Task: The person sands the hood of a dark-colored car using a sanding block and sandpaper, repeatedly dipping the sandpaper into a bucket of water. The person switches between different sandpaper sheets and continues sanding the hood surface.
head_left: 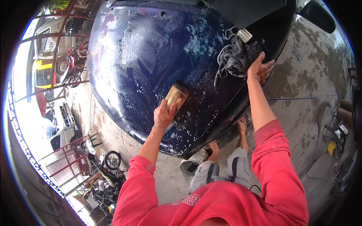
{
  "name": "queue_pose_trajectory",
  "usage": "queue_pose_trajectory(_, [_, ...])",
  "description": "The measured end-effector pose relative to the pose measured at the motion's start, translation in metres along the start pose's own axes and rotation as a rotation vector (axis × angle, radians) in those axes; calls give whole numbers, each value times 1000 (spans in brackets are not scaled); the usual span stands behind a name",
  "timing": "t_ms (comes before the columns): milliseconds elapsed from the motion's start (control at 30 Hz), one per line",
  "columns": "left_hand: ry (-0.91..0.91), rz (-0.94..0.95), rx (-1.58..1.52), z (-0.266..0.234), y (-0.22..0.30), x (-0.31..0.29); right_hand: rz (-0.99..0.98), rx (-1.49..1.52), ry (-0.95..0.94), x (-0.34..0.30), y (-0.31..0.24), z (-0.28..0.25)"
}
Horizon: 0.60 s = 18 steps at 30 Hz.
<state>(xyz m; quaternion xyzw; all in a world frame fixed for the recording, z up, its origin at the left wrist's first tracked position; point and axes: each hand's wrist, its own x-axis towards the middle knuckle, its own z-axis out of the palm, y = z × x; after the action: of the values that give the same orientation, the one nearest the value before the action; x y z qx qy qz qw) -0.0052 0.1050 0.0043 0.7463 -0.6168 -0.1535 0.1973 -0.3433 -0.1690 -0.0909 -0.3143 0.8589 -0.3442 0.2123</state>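
Observation:
My left hand (165, 113) is closed round the near end of a yellowish-brown sanding block (177, 95), which lies against the wet, dark blue car hood (151, 75). White suds and drops are spread over the paint, with pale scuffed patches farther up. Out at the hood's right side, my right hand (259, 69) rests with fingers extended, holding nothing. Just beyond it a crumpled grey rag (235, 58) lies on the panel. A small pale cylindrical container (244, 35) sits at the rag's far edge; its kind cannot be made out.
A whitish bucket (188, 169) stands on the concrete floor by my feet. The side mirror (316, 17) juts out at far right. A thin blue hose or cord (301, 98) crosses the floor. Motorcycles (107, 169) and a red mesh gate (62, 34) are at left.

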Motion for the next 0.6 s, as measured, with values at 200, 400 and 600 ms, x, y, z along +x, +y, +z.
queue_pose_trajectory(200, [209, 189, -29, 68, 103, 212, 29, 53, -57, 0, -10, -12])
queue_pose_trajectory(400, [24, 24, 6, 10, 8, 30, -267, -400, -199, -71, 12, -30])
queue_pose_trajectory(600, [116, 27, 37, 44, 50, 109, -363, -334, -69, -74, 26, -17])
